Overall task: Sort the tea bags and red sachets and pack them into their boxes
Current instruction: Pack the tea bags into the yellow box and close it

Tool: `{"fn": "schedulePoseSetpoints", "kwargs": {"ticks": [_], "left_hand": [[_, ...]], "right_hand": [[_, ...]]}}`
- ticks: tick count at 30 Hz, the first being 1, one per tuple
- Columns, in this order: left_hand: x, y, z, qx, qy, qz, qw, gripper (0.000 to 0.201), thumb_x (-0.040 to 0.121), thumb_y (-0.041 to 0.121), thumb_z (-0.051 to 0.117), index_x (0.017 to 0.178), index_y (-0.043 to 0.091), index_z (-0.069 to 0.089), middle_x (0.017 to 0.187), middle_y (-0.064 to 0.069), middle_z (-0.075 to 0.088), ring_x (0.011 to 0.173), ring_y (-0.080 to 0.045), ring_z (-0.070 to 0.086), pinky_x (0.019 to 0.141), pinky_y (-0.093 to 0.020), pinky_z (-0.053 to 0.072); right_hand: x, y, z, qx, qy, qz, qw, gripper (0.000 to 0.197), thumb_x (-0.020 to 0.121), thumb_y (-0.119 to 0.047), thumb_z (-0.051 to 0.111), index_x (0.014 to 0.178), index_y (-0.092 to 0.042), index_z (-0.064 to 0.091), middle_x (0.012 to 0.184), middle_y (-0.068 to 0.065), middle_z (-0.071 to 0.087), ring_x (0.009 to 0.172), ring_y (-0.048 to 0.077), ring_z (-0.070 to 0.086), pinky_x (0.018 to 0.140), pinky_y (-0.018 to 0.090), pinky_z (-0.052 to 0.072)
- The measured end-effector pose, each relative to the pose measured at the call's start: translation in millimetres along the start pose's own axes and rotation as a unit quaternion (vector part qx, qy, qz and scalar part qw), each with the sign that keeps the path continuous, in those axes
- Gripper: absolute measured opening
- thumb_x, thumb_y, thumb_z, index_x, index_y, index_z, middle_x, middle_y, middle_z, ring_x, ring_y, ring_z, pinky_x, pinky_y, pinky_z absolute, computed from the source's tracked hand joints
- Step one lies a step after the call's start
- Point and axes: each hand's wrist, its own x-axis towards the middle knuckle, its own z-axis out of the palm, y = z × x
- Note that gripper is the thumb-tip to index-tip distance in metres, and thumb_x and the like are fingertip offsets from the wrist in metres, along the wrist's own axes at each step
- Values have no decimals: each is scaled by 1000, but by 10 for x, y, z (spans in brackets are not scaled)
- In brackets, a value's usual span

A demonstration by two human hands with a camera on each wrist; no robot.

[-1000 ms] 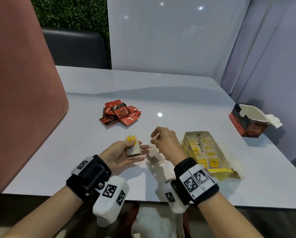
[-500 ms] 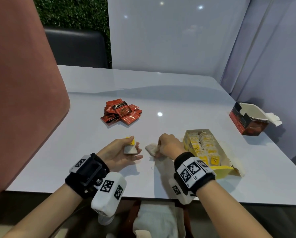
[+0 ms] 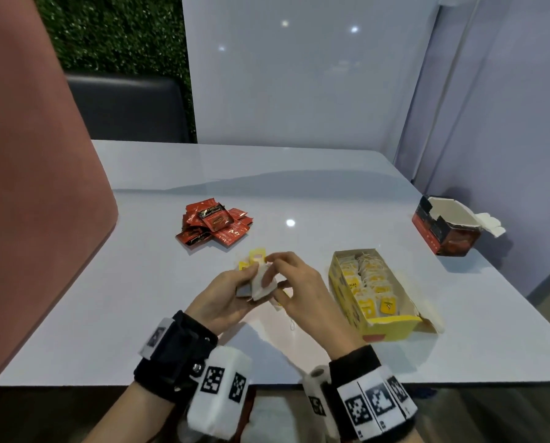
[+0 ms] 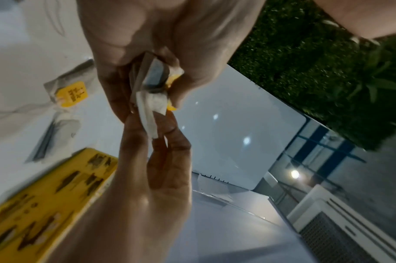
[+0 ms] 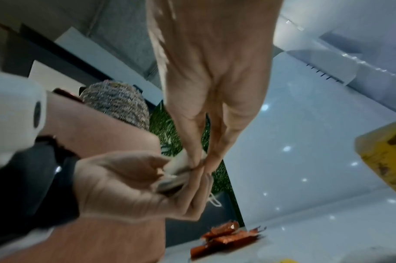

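Observation:
My left hand (image 3: 251,287) holds a small stack of white tea bags (image 3: 260,284) with yellow tags, just above the table's near middle. My right hand (image 3: 268,273) pinches one tea bag at the right of that stack (image 4: 151,113). In the right wrist view its fingertips (image 5: 196,161) meet my left hand (image 5: 129,181) at the stack. A loose tea bag (image 4: 66,92) lies on the table beneath the hands. The open yellow box (image 3: 391,324), filled with rows of tea bags, stands to the right. Red sachets (image 3: 214,223) lie piled further back. The open red box (image 3: 443,231) sits far right.
The white table (image 3: 299,193) ends at a near edge below my wrists. A pink panel (image 3: 37,187) rises on the left, and a dark chair back (image 3: 129,110) stands behind the table. Pale walls close the back and right.
My right hand has lifted a tea bag off the table and brought it to the stack in my left hand. Both hands have risen slightly and come together.

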Motion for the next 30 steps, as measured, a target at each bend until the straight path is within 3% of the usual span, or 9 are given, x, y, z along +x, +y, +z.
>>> {"fn": "schedulePoseSetpoints", "kwargs": {"ticks": [2,5,9,13,15,18,22,25,30], "left_hand": [[26,-20,11,48,9,36,998,31,96,14,42,115,-7,55,101,-15,64,86,-20,65,70,-25,58],[32,-47,55,106,-8,58,993,30,92,12,48,113,-6,58,106,-16,67,93,-21,68,72,-25,57],[10,-94,114,181,-31,73,980,31,86,19,52,110,1,61,112,-16,66,101,-20,64,83,-25,53],[5,-114,98,209,-19,62,976,23,91,12,49,106,-1,61,107,-19,61,95,-20,59,80,-22,49],[-1,-101,89,182,-28,36,982,20,88,9,52,101,-1,64,102,-15,61,90,-16,60,78,-21,50],[-36,-57,65,19,-60,-36,997,26,83,8,47,95,-1,68,101,-16,61,87,-21,60,76,-27,51],[-68,-52,2,-84,-46,-96,991,53,93,39,39,123,-2,56,121,-19,56,106,-27,53,88,-34,48],[-85,-61,16,-116,-52,-114,985,67,87,54,45,125,-1,52,117,-18,55,102,-26,52,80,-34,54],[-84,50,-21,-26,8,-59,998,16,91,11,49,95,-1,58,87,-14,61,75,-20,66,65,-26,59]], "right_hand": [[-52,39,-47,72,26,29,997,19,84,5,53,93,-9,61,114,-1,59,100,8,59,77,10,49],[-32,30,-100,226,91,155,957,10,91,-12,55,100,-9,59,98,3,65,85,15,64,60,16,51],[-32,21,-106,221,78,240,942,29,87,-35,62,100,-9,65,81,1,64,65,9,60,47,13,47],[-64,71,-142,255,52,268,928,25,84,-27,68,94,-4,67,70,1,60,55,6,56,49,16,46],[-81,88,-150,275,39,267,923,18,83,-18,69,92,-2,67,70,2,61,55,4,57,50,18,46],[-88,73,-185,267,37,263,927,10,82,-13,69,86,-5,66,67,0,61,55,5,55,50,18,44],[-20,25,-296,270,21,257,928,8,82,-14,70,77,-14,64,61,-5,58,45,-2,47,50,19,38],[115,-29,-267,242,1,235,941,10,79,-11,72,75,-15,64,65,-4,61,51,-1,49,49,11,37],[352,22,-129,120,-2,227,966,10,86,-14,64,92,-7,67,80,-1,62,68,2,55,56,8,38]]}}
